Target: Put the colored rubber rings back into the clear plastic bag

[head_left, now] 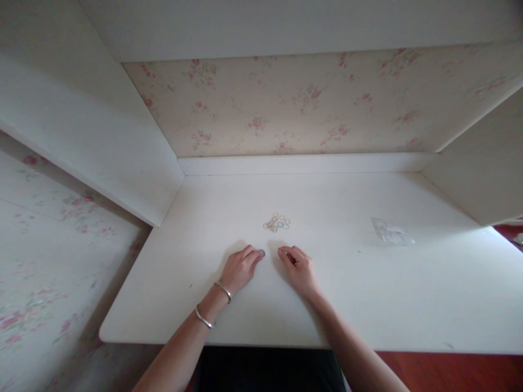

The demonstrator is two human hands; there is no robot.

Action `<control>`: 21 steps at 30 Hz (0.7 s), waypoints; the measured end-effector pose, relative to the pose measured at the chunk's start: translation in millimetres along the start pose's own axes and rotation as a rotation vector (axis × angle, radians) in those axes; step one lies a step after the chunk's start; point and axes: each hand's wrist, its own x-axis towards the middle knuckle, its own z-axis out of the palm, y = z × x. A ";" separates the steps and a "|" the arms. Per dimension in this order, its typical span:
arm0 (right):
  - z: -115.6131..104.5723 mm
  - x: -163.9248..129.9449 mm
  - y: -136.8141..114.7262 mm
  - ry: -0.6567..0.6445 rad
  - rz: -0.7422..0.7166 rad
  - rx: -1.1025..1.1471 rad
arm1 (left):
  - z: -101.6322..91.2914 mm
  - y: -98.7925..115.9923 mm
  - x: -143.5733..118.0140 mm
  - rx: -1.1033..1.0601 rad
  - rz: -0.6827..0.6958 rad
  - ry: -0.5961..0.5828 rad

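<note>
Both hands lie low on the white table, fingertips almost meeting near the middle of its front half. The left hand (241, 268), with two metal bangles (213, 305) on its wrist, is loosely curled with the fingers pressed to the surface, and something small and grey shows at its fingertip; whether it is pinched there I cannot tell. The right hand (299, 268) is curled the same way, thumb and forefinger drawn together, yet nothing can be made out between them. Just beyond the fingers, toward the table's back edge, sits a little heap of small rings (277, 222), thin loops in pale yellow, green and pink, some overlapping. They look featherlight and springy, apt to skid on the smooth top, so I would judge each is best taken by nipping its rim between two fingertips. Well off toward the right edge lies a flat clear plastic bag (392, 231). The table (408, 305) is set in a white alcove, with flowered wallpaper (286, 103) behind it and reddish floor below the front edge.
</note>
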 end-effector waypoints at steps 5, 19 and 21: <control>-0.4 0.2 -2.7 -0.048 -0.003 -0.008 | -3.8 3.2 0.1 -0.040 -0.035 0.037; -35.6 78.2 29.2 -0.129 -0.102 -0.603 | -13.6 -4.7 -1.1 -0.315 -0.280 0.140; -37.2 85.7 31.9 -0.179 -0.092 -0.672 | -15.4 -5.8 -1.6 -0.338 -0.288 0.155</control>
